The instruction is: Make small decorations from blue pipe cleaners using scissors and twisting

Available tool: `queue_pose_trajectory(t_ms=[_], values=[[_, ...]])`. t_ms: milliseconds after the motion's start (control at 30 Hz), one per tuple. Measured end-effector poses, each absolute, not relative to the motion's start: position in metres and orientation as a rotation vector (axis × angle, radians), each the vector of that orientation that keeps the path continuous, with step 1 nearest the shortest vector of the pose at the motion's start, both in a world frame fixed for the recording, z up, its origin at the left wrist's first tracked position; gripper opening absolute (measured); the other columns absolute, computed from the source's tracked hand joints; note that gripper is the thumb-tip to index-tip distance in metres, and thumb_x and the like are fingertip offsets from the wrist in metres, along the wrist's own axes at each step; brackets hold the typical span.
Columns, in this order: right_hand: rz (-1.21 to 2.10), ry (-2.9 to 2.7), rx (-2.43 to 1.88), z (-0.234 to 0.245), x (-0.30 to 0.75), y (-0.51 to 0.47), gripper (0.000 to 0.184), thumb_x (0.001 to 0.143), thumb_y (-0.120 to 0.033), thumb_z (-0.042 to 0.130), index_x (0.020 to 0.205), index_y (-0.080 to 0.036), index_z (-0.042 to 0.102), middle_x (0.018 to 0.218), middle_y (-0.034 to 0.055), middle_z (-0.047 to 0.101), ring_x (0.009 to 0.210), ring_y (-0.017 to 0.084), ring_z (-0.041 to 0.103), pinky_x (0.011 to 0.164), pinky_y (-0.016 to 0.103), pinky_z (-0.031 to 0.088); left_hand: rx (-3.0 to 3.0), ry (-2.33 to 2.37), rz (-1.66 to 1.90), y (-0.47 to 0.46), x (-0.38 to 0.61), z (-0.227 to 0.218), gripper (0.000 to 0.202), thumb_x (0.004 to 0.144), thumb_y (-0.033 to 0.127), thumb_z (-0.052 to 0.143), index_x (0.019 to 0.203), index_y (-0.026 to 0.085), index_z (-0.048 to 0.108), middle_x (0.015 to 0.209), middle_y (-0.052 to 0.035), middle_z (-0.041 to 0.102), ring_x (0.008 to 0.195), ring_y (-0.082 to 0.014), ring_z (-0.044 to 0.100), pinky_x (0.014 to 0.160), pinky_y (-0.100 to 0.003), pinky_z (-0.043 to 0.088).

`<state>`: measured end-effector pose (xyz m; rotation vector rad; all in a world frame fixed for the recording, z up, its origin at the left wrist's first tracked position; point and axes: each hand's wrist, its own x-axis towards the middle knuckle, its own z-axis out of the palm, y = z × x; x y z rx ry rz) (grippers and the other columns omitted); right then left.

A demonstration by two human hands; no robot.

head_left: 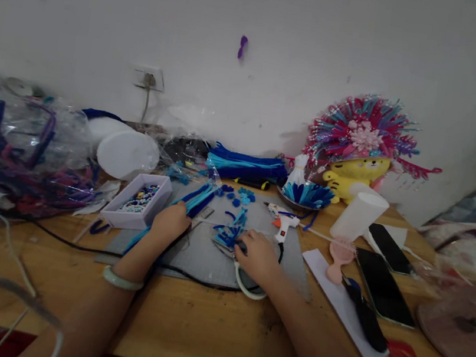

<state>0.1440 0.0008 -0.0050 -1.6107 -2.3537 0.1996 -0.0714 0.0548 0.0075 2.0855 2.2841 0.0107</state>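
My left hand (171,220) lies closed over a bundle of blue and light-blue pipe cleaners (200,198), which runs out on both sides of it. Curled fingers of my right hand (258,257) come down at a small pile of bent blue pipe cleaner pieces (228,234); whatever is between the fingertips is hidden. Under that hand a pair of scissors shows its white handle (245,287). Small blue flower shapes (245,195) lie beyond on the grey cutting mat (207,263). A white glue gun (286,227) rests just right of my right hand.
A white box of beads (158,202) stands left of my left hand. A black cable (200,281) crosses the mat's front. Behind are stacked blue pipe cleaners (244,164) and a bowl (292,203). Rightward are a white cylinder (360,216), a pink brush (339,256) and phones (385,287).
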Motion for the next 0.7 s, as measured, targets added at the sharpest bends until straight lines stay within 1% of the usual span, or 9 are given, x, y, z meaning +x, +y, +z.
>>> queue_pose_trajectory(t_ms=[67,133,233,300,400,500,600,700], values=[[0.205,-2.345,-1.609,-0.005,0.144,0.001,0.024,0.080,-0.027,0.042,0.093,-0.017,0.060,0.095,0.0053,0.058,0.089,0.018,0.050,0.078,0.028,0.036,2.090,2.266,-0.008,0.054,-0.072,0.010,0.030,0.073,0.020,0.037,0.096,0.010,0.054,0.090,-0.0168,0.064,0.087,-0.0251,0.061,0.066,-0.029,0.046],[0.213,-2.341,-1.610,-0.005,0.144,0.001,0.024,0.080,-0.027,0.043,0.093,-0.017,0.060,0.096,0.0052,0.058,0.090,0.018,0.050,0.078,0.028,0.036,2.121,2.245,0.004,0.055,-0.074,0.015,0.030,0.077,0.023,0.035,0.096,0.013,0.055,0.091,-0.0153,0.065,0.086,-0.0252,0.061,0.066,-0.030,0.046],[0.223,-2.343,-1.622,-0.006,0.144,0.001,0.024,0.080,-0.028,0.043,0.093,-0.017,0.060,0.096,0.0054,0.058,0.090,0.018,0.050,0.078,0.028,0.036,2.205,2.218,0.070,0.057,-0.079,0.022,0.035,0.082,0.027,0.027,0.099,0.015,0.055,0.092,-0.0146,0.065,0.085,-0.0251,0.061,0.069,-0.032,0.045],[0.229,-2.341,-1.626,-0.006,0.144,0.001,0.024,0.080,-0.028,0.043,0.093,-0.018,0.060,0.095,0.0052,0.058,0.090,0.018,0.050,0.078,0.028,0.036,2.221,2.224,0.106,0.061,-0.083,0.026,0.037,0.083,0.023,0.024,0.105,0.014,0.053,0.093,-0.0146,0.065,0.086,-0.0238,0.061,0.072,-0.031,0.044],[0.224,-2.333,-1.617,-0.005,0.144,0.001,0.024,0.080,-0.028,0.043,0.093,-0.017,0.060,0.095,0.0051,0.058,0.090,0.018,0.050,0.077,0.028,0.036,2.208,2.212,0.153,0.063,-0.087,0.030,0.040,0.080,0.017,0.026,0.113,0.014,0.047,0.093,-0.0140,0.066,0.085,-0.0231,0.062,0.072,-0.029,0.044],[0.225,-2.337,-1.614,-0.005,0.145,0.001,0.024,0.080,-0.028,0.043,0.092,-0.017,0.060,0.095,0.0054,0.058,0.089,0.018,0.051,0.077,0.028,0.036,2.175,2.249,0.149,0.059,-0.087,0.034,0.038,0.079,0.015,0.026,0.110,0.013,0.048,0.091,-0.0145,0.066,0.085,-0.0241,0.062,0.070,-0.030,0.045],[0.235,-2.335,-1.613,-0.006,0.145,0.002,0.024,0.080,-0.028,0.043,0.092,-0.017,0.060,0.095,0.0055,0.058,0.090,0.018,0.050,0.078,0.028,0.036,2.116,2.327,0.043,0.054,-0.086,0.039,0.037,0.076,0.011,0.028,0.106,0.010,0.050,0.092,-0.0180,0.064,0.085,-0.0270,0.061,0.068,-0.033,0.045],[0.237,-2.328,-1.610,-0.007,0.145,0.002,0.024,0.080,-0.029,0.043,0.093,-0.018,0.060,0.095,0.0056,0.058,0.091,0.018,0.050,0.079,0.028,0.035,2.088,2.297,-0.051,0.052,-0.085,0.044,0.036,0.075,0.010,0.029,0.102,0.006,0.053,0.097,-0.0216,0.062,0.090,-0.0293,0.060,0.070,-0.035,0.045]])
